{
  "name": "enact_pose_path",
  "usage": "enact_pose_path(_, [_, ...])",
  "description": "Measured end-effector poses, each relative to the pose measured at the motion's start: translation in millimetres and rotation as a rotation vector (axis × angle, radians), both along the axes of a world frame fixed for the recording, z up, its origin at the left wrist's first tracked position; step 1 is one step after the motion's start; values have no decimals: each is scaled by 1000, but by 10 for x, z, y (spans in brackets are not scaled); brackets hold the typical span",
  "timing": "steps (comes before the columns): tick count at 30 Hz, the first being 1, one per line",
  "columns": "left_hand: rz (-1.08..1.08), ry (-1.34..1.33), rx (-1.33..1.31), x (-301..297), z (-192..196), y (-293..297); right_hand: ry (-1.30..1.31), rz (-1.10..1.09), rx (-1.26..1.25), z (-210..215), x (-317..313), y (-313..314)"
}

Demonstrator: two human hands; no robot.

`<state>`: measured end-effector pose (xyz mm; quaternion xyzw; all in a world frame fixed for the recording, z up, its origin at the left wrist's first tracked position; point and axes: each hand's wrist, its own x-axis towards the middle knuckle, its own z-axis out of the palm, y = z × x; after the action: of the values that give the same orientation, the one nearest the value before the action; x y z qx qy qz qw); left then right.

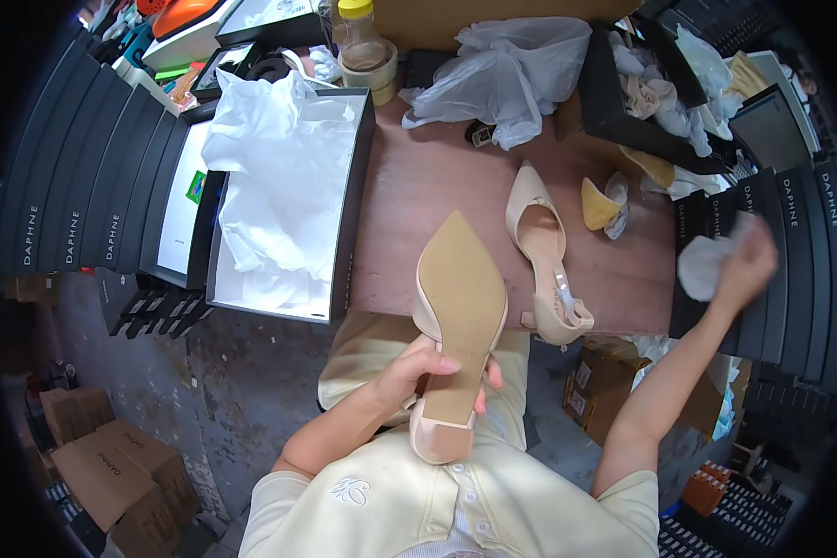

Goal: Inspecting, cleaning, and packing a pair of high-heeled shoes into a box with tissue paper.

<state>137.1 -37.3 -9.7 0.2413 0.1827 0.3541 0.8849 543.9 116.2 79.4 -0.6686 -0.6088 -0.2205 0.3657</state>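
Note:
My left hand (428, 367) is closed around the waist of a pale pointed shoe (460, 288), holding it sole up over my lap, its toe pointing away from me. The tan sole and the low block heel face me. Out to the right, my right hand (750, 265) is closed on a white cloth or wad (704, 267), in front of the dark boxes; the hand is slightly blurred. The matching shoe (539, 223) with an ankle strap lies on the table (409, 186), toe away from me. Right of it sits a small yellowish piece with clear wrapping (604, 206).
An open shoebox (339, 205) with white tissue paper (270, 177) stands at the left. Dark shoeboxes (65, 186) are stacked on both sides. Plastic bags (507, 74), a dark box (651, 102) of crumpled stuffing and a yellow-capped bottle (358, 37) line the back. Cartons (121, 474) stand on the floor.

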Motion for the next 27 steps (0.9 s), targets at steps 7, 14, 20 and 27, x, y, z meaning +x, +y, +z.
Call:
enact_pose_path(7, [142, 197, -62, -216, -212, 169, 518, 780, -923, -510, -1077, -663])
enact_pose_path(14, [279, 1518, 854, -360, -38, 709, 469, 935, -1033, -566, -1556, -879])
enact_pose_path(20, [146, 1639, 832, -429, 33, 1098, 143, 1147, -1113, -443, -1644, -586])
enact_pose_path(27, [88, 1757, 889, -547, -209, 1170, 124, 701, -405, -195, -2386, 648])
